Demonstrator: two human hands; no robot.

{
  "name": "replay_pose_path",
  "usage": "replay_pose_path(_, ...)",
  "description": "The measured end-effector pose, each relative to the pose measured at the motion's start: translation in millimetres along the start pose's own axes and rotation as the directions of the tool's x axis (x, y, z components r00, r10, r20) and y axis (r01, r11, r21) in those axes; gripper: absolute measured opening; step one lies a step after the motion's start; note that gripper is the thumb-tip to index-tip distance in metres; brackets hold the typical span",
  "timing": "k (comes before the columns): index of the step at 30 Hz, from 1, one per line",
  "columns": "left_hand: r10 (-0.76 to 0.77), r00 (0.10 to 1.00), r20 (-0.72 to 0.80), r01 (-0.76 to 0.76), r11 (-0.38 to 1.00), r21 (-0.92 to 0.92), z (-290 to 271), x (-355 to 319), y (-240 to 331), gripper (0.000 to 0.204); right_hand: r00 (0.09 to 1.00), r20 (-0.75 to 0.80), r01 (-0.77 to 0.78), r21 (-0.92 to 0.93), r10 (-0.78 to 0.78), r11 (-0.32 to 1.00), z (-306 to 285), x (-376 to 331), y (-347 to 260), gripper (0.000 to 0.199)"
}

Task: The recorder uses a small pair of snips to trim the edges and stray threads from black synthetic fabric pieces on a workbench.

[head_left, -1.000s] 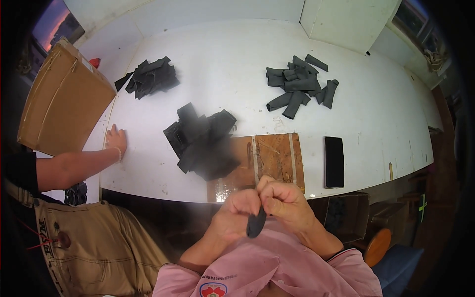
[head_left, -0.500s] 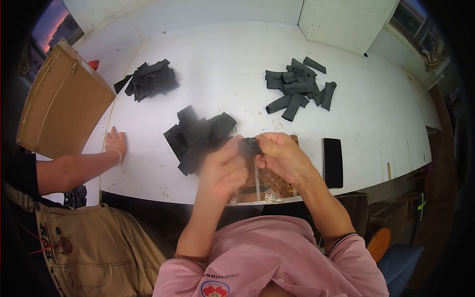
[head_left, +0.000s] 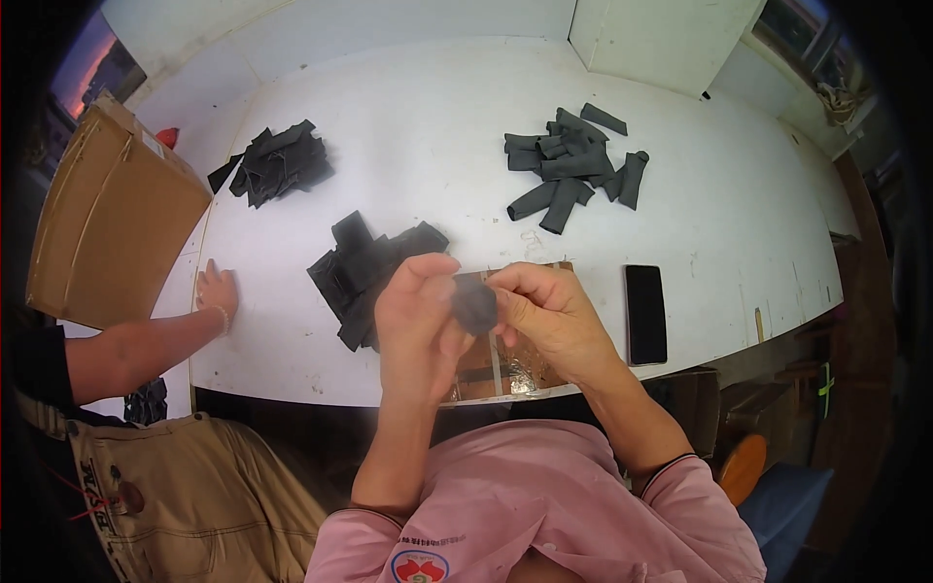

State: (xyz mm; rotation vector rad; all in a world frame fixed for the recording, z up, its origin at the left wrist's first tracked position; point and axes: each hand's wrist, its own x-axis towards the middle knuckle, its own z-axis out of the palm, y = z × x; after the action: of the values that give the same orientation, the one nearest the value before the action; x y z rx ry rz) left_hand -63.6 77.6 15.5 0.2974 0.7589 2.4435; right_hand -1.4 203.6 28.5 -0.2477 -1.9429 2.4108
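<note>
Forearms (head_left: 630, 418) angled inward; left fingers (head_left: 426, 264) curved, right fingers (head_left: 530, 278) pinched.

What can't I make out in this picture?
All in the head view:
- Fine details of the dark piece: blurred.
- Whether the left hand grips it: blur and the piece itself obscure the contact.
- Part of the near dark pile: behind the left hand.
- The brown board's middle: covered by both hands.
- The co-worker's tan trousers: cut off by the lower edge.
</note>
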Motion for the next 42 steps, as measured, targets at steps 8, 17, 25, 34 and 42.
replay_pose_path(8,0.04,0.999,0.027,-0.045,0.967,0.252,5,-3,11,0.019,0.998,0.053,-0.052,0.157,0.044,0.986,1,6,-5,0.016)
replay_pose_path(17,-0.247,0.965,0.083,0.261,0.929,-0.263,-45,-5,-16,0.011,0.983,0.117,-0.148,0.059,0.141,0.987,-8,13,27,0.018)
replay_pose_path(25,-0.337,0.92,0.202,0.364,0.538,-0.76,-31,1,-7,0.02,0.987,0.135,-0.084,0.006,0.082,0.996,-1,19,1,0.02)
replay_pose_path(34,0.33,0.937,0.117,-0.283,0.518,0.807,-22,-14,-6,0.031,0.994,0.099,-0.05,-0.006,0.05,0.999,-20,20,39,0.018)
replay_pose_path(42,0.325,0.911,0.252,-0.399,0.551,0.733,-15,-12,-2,0.014,0.799,0.191,0.505,-0.729,-0.57,0.463,-3,1,-3,0.022)
